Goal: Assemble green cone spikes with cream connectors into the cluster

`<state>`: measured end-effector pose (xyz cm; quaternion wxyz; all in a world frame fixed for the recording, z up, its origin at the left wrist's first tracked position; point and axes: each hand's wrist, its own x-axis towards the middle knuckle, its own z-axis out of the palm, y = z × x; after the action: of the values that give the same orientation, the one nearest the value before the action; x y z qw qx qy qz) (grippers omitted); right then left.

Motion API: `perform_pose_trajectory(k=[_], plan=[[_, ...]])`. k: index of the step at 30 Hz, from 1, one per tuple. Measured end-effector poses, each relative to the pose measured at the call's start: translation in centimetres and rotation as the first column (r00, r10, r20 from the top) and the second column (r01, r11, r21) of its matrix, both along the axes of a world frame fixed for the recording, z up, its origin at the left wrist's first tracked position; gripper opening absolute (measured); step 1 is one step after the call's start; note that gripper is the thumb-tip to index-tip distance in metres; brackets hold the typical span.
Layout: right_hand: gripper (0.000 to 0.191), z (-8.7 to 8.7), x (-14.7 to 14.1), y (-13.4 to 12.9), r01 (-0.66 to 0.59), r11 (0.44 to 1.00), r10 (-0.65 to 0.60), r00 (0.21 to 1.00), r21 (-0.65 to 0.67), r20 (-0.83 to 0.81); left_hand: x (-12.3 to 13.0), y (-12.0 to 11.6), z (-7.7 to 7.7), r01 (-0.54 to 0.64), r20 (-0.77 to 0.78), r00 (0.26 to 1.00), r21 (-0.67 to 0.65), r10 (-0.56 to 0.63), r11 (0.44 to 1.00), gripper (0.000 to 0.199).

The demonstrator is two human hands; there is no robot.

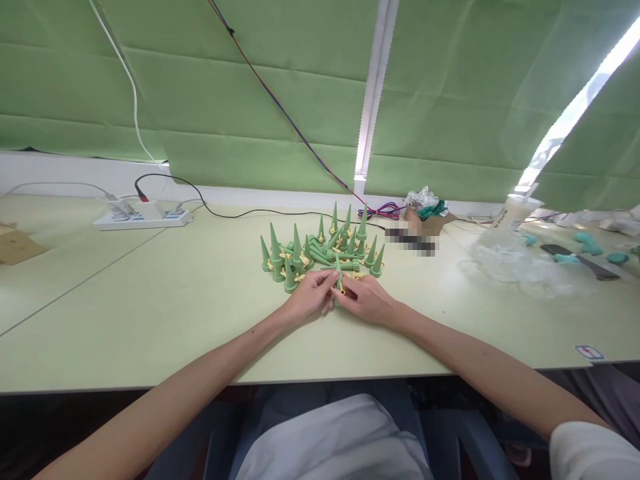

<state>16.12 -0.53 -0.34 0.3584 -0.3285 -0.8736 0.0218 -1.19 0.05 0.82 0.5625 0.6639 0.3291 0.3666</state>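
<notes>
My left hand (313, 291) and my right hand (367, 297) meet over the table, fingers closed round one green watering spike (338, 263). Its pointed tip sticks up between them. A small yellow tube end (343, 291) shows at my right fingertips; most of the spike's lower part is hidden by the fingers. Just beyond the hands is a cluster of similar green spikes (297, 245), several upright on their wide ends with yellow valves at the side. Other spikes (320, 255) lie on their sides in the middle of the cluster.
On the pale table (150, 313), a white power strip (145, 217) with cables is at the back left. A brown box (430, 221), a cup (515, 210), clear plastic bags (520, 267) and teal pieces (590, 243) lie to the right. Cardboard (17, 245) sits far left.
</notes>
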Motion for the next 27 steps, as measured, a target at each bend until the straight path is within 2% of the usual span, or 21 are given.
perform_pose_trajectory(k=[7,14,27], plan=[[0.030,0.13,-0.04,-0.13,0.013,1.000,-0.013,1.000,-0.009,0.022,-0.06,0.09,-0.31,0.002,-0.003,1.000,-0.037,-0.002,0.999,0.045],[0.032,0.15,-0.04,-0.10,0.000,0.999,0.000,1.000,-0.053,-0.002,0.03,0.05,-0.19,-0.024,-0.006,1.000,0.000,0.024,1.000,0.047],[0.032,0.38,0.07,-0.13,-0.012,0.995,0.012,1.000,-0.101,0.000,0.05,0.05,-0.22,-0.021,-0.003,1.000,-0.025,0.021,0.999,0.046]])
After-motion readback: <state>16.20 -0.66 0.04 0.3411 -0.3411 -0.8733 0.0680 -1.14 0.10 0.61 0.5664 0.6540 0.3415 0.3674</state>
